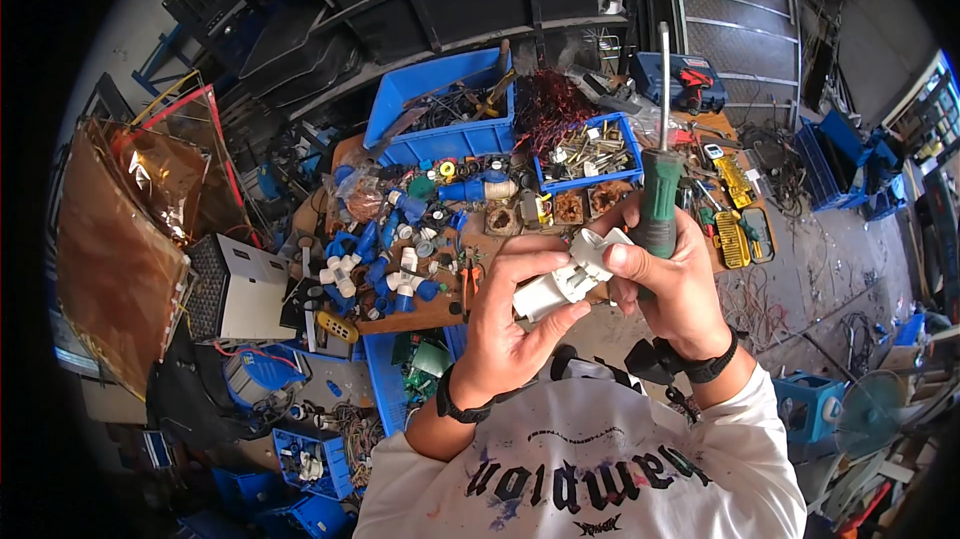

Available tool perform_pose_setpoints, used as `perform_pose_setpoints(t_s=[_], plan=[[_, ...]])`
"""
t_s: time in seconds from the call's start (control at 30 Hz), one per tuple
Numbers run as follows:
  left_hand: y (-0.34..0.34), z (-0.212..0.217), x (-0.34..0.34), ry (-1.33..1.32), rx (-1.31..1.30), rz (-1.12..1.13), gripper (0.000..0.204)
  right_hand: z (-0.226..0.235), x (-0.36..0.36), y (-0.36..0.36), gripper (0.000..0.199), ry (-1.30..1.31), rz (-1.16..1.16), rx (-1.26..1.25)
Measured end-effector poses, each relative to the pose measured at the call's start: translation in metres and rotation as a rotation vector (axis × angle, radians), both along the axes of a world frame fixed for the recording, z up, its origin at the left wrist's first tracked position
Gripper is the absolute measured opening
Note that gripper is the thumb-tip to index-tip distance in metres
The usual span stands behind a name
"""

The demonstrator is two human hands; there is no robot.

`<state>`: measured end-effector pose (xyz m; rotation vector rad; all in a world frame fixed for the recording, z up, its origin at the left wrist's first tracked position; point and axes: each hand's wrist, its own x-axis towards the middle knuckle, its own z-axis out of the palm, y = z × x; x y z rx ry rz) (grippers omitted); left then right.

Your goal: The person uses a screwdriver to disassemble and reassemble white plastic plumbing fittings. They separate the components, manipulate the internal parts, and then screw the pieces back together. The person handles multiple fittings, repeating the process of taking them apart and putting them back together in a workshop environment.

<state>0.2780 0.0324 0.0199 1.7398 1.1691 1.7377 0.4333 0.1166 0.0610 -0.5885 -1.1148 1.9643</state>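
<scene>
Close in front of my chest, a white plastic fitting (548,292) with a rounded body is held between both hands. My left hand (500,314) is closed around its wider end, thumb below and fingers above. My right hand (680,289) presses its thumb on the fitting's other end. That same hand also grips a screwdriver (660,189) with a green and black handle, its metal shaft pointing up and away from me. The fingers behind the fitting are partly hidden.
Beyond my hands, a wooden workbench (400,321) carries blue and white plastic connectors (405,279), a large blue crate (440,146) of tools and a blue tray (590,177) of metal pieces. A yellow bit case (733,239) lies right. Further blue bins (310,464) stand lower left.
</scene>
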Motion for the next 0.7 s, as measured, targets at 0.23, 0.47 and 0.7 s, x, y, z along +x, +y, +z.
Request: perform_pose_setpoints(t_s=[0.23, 0.47, 0.7], plan=[[0.003, -0.001, -0.001, -0.013, -0.043, -0.008, 0.04, 0.003, 0.001, 0.004, 0.035, -0.022, 0.015, -0.027], [-0.005, 0.007, 0.002, -0.102, -0.183, -0.052, 0.038, -0.006, 0.003, -0.008, 0.038, -0.077, -0.184, 0.49], [-0.009, 0.012, 0.003, -0.392, -0.369, -0.19, 0.037, -0.003, 0.0, -0.003, 0.034, 0.065, -0.067, 0.171]])
